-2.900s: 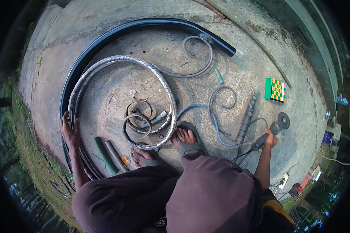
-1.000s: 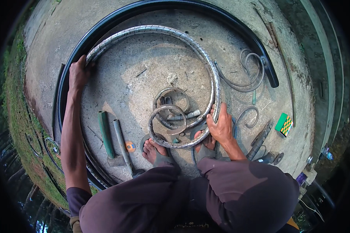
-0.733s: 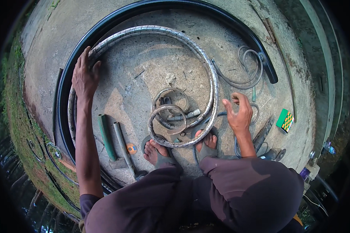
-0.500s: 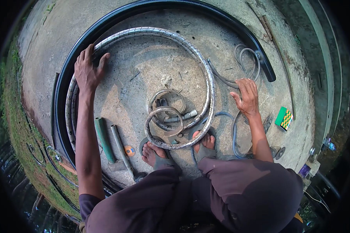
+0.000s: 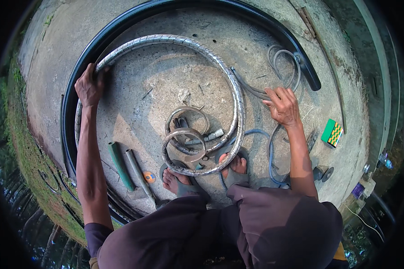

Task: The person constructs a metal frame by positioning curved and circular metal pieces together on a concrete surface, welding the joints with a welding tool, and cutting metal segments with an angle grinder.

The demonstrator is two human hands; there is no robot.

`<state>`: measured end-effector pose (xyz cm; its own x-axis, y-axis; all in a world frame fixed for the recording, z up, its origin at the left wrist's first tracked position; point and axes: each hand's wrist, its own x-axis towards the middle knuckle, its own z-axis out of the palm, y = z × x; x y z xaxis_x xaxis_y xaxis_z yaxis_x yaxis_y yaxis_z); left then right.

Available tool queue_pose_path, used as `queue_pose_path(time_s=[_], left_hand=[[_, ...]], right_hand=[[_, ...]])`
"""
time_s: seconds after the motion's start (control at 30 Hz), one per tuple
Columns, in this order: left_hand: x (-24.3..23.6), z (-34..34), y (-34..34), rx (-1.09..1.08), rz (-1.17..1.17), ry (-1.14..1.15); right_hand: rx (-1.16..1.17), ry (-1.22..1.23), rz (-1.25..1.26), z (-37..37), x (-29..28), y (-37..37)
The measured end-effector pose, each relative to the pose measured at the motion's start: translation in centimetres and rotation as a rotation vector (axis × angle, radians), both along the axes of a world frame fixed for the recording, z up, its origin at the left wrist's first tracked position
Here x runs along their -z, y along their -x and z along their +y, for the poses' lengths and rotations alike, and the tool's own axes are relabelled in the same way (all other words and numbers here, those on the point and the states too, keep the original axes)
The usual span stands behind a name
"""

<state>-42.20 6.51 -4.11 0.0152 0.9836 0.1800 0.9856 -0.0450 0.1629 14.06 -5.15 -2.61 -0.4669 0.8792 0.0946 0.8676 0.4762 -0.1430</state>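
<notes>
A large silver, segmented metal spiral (image 5: 213, 57) lies on the concrete with smaller curls near my sandaled feet. My left hand (image 5: 90, 85) is closed on its upper left part, just inside a long curved black bar (image 5: 188, 5). My right hand (image 5: 281, 106) is closed on the thin grey bent rod (image 5: 251, 91) right of the spiral, its fingertips partly hidden. A blue hose (image 5: 256, 131) runs below that hand. Inside the small curls lies a short silver pipe piece (image 5: 215, 135).
A green tube (image 5: 121, 166), a grey pipe (image 5: 139, 172) and an orange disc (image 5: 149, 177) lie at lower left. A green checkered box (image 5: 332, 133), an angle grinder (image 5: 323, 172) and long thin bars (image 5: 323, 49) are on the right. Grass borders the concrete at left.
My right hand left the silver spiral, rose up and rightward, and has closed on the grey rod. My left hand lifted slightly open, then moved left and closed again on the spiral.
</notes>
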Motion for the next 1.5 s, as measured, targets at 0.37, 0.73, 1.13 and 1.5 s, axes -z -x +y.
queue_pose_path(time_s=[0.37,0.73,1.13,1.5], left_hand=[[-3.0,-6.5,-11.5,0.144,-0.134,-0.146],[-0.6,-19.7,-32.0,0.408,-0.564,0.370],[-0.2,-20.6,-32.8,0.401,-0.854,0.438],[-0.2,-20.6,-32.2,0.406,-0.866,0.478]], right_hand=[[0.017,0.069,-0.013,-0.4,-0.4,-0.4],[0.008,0.117,0.007,0.6,-0.8,0.1],[0.016,0.178,0.013,0.4,-0.8,-0.6],[0.005,0.205,0.012,0.6,-0.8,-0.5]])
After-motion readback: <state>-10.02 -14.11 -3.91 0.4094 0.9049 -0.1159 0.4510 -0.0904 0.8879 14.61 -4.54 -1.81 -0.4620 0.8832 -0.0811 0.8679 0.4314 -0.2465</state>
